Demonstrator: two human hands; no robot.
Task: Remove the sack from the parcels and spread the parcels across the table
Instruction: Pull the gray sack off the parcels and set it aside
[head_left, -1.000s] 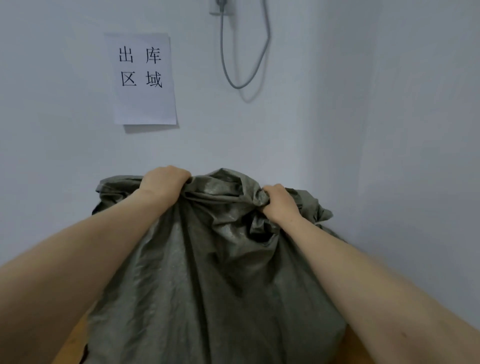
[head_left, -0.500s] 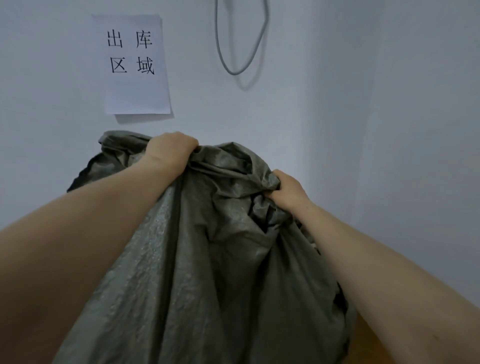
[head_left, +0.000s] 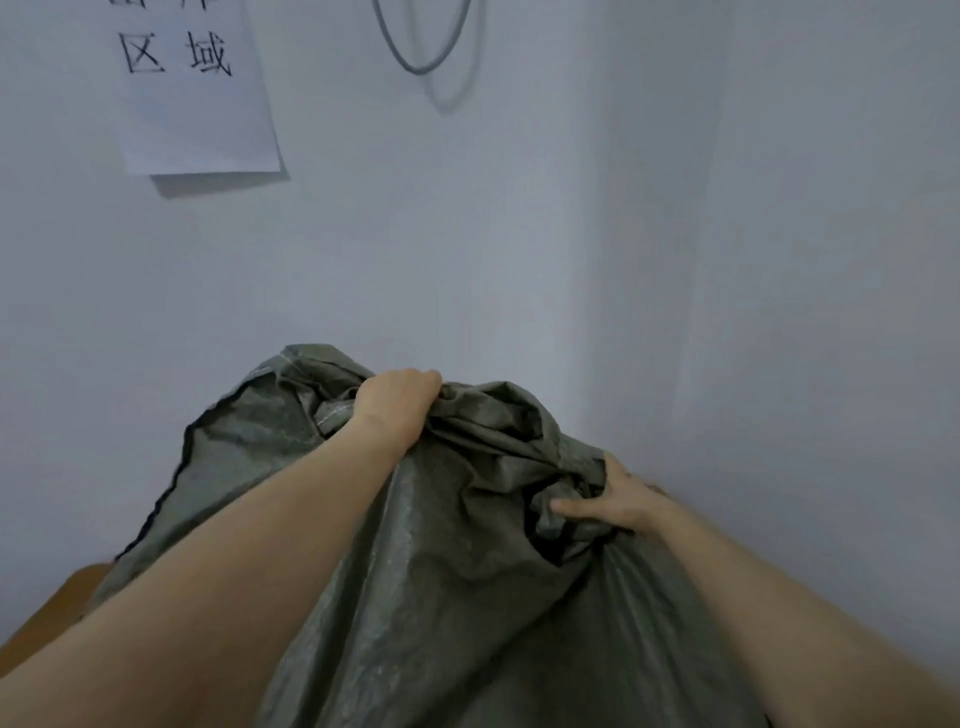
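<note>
A large grey-green woven sack (head_left: 467, 597) fills the lower middle of the head view, bunched and creased at its top. My left hand (head_left: 395, 402) grips a fold of the sack at its upper edge. My right hand (head_left: 618, 501) holds the gathered cloth lower and to the right, thumb lying across the fabric. The sack's open hem (head_left: 218, 441) flares out to the left. No parcels show; the sack hides whatever is beneath it.
A brown table corner (head_left: 57, 608) peeks out at lower left under the sack. White walls meet in a corner behind. A paper sign (head_left: 192, 98) with black characters hangs upper left, and a grey cable loop (head_left: 426, 52) hangs from above.
The sack's top and both hands have dropped lower in view. My right hand has shifted down and right, its thumb now laid over the cloth. The sack's hem has spread open at left.
</note>
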